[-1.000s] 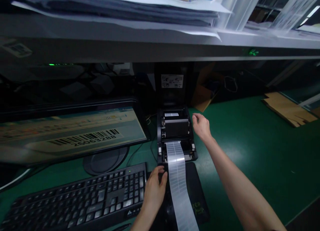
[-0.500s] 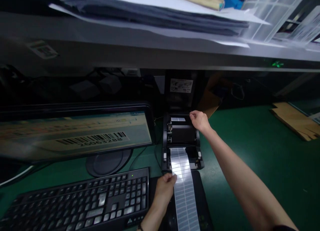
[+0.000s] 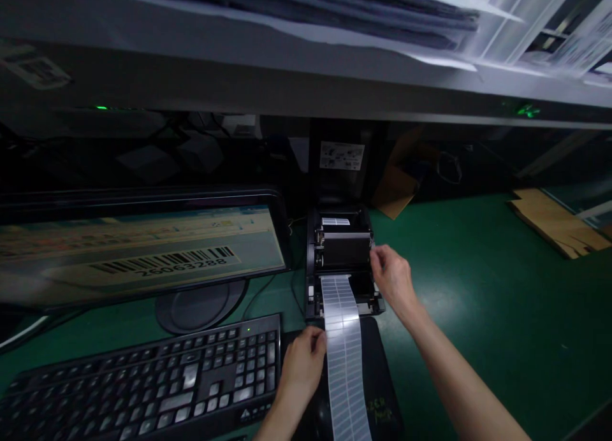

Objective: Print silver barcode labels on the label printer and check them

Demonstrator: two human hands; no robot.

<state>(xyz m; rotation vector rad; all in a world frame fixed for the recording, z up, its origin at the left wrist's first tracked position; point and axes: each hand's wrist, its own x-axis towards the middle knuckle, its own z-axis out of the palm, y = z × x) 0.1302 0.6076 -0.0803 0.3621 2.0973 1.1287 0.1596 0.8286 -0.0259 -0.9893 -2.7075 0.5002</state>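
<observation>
An open black label printer stands on the green table, its lid raised behind it. A long strip of blank silvery labels runs out of its front toward me. My left hand is closed, with thumb and finger pinched at the strip's left edge, just in front of the printer. My right hand is at the printer's right side, fingers curled at the end of the dark ribbon roll. What its fingertips hold is hidden.
Left of the printer stand a monitor showing a barcode and a black keyboard. A dark pad lies under the strip. Cardboard lies at the right. A shelf with papers overhangs the back.
My right hand has moved from the printer's back right corner down along its right side, toward me. My left hand remains by the strip's left edge. The view has shifted slightly.
</observation>
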